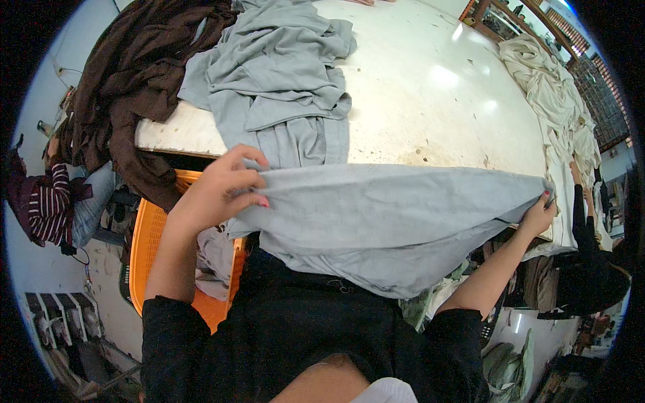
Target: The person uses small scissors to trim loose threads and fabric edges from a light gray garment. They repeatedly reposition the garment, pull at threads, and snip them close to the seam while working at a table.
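Note:
A light grey-blue cloth (373, 211) is stretched sideways between my hands at the near edge of a white table (428, 116). My left hand (232, 186) pinches its left end, fingers bent and slightly blurred. At the right, my right hand (541, 211) grips the gathered corner between thumb and fingers. The cloth's lower part sags in folds in front of my black top. Beyond my left hand lies a crumpled pile of the same-coloured fabric (282, 75).
Dark brown fabric (146, 65) hangs over the table's left corner. Below it stands an orange plastic basket (148, 252) with cloth inside. Cream fabric (544, 85) lies along the right side. Other people are at the far left and right, and part of a hand shows at the top.

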Action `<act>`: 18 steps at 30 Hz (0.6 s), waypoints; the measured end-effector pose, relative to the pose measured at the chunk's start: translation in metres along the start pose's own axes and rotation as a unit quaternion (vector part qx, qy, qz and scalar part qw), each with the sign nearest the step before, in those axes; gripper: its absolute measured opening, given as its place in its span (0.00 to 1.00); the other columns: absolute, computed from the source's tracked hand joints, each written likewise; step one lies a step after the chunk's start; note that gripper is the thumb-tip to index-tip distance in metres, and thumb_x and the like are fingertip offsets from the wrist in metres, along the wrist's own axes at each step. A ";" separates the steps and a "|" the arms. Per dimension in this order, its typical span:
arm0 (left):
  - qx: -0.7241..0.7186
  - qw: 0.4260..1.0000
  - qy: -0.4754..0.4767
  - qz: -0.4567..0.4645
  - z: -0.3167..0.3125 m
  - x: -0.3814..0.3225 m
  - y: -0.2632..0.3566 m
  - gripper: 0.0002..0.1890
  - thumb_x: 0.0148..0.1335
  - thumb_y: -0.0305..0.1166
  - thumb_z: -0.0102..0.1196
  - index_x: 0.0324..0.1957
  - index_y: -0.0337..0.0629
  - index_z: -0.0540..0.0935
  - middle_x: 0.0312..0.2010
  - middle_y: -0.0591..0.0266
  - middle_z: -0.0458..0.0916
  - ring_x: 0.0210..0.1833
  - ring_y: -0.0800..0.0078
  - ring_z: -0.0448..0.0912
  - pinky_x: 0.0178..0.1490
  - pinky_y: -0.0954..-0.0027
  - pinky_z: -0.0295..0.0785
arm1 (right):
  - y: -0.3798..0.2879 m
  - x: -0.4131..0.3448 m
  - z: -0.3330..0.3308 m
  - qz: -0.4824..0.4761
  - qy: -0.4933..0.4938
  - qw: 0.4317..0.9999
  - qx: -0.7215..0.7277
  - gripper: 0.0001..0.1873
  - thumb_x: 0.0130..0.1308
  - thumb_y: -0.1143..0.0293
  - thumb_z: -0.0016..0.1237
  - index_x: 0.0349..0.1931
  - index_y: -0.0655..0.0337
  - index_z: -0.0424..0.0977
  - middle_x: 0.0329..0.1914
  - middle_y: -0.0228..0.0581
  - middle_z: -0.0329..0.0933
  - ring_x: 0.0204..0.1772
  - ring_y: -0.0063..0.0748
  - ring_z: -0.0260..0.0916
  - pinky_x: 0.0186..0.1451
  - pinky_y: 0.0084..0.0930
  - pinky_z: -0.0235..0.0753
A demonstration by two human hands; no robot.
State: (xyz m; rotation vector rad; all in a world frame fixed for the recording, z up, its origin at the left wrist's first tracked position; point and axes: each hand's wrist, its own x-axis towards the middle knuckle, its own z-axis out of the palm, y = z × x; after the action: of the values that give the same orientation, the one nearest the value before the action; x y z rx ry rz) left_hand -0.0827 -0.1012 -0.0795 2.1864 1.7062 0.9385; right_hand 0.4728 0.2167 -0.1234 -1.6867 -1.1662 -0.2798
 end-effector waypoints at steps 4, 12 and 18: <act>0.180 0.967 0.181 0.002 -0.025 0.001 0.010 0.14 0.44 0.23 0.66 0.32 0.36 0.75 0.35 0.59 0.76 0.32 0.70 0.74 0.35 0.74 0.69 | -0.002 0.003 -0.006 -0.029 -0.016 0.998 0.047 0.26 0.65 0.51 0.46 0.50 0.66 0.73 0.45 0.49 0.78 0.47 0.44 0.75 0.51 0.32 0.70; 0.183 0.967 0.170 -0.045 -0.065 -0.018 0.005 0.13 0.48 0.31 0.66 0.28 0.34 0.74 0.27 0.59 0.71 0.34 0.69 0.74 0.37 0.73 0.67 | -0.025 -0.006 -0.029 0.033 -0.065 0.925 0.372 0.21 0.67 0.56 0.48 0.49 0.67 0.70 0.40 0.40 0.76 0.41 0.28 0.70 0.45 0.23 0.70; -0.065 0.967 0.236 -0.067 -0.044 -0.032 -0.032 0.07 0.66 0.29 0.49 0.34 0.35 0.72 0.35 0.64 0.76 0.41 0.71 0.74 0.64 0.63 0.62 | -0.014 -0.019 -0.029 0.091 -0.056 0.875 0.472 0.21 0.68 0.59 0.49 0.52 0.66 0.68 0.44 0.40 0.74 0.45 0.28 0.70 0.48 0.24 0.69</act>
State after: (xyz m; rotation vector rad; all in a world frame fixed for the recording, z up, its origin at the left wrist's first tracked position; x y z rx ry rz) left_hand -0.1383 -0.1299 -0.0735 1.8353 1.8884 1.5796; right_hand 0.4616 0.1826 -0.1140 -0.9191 -0.9649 0.4630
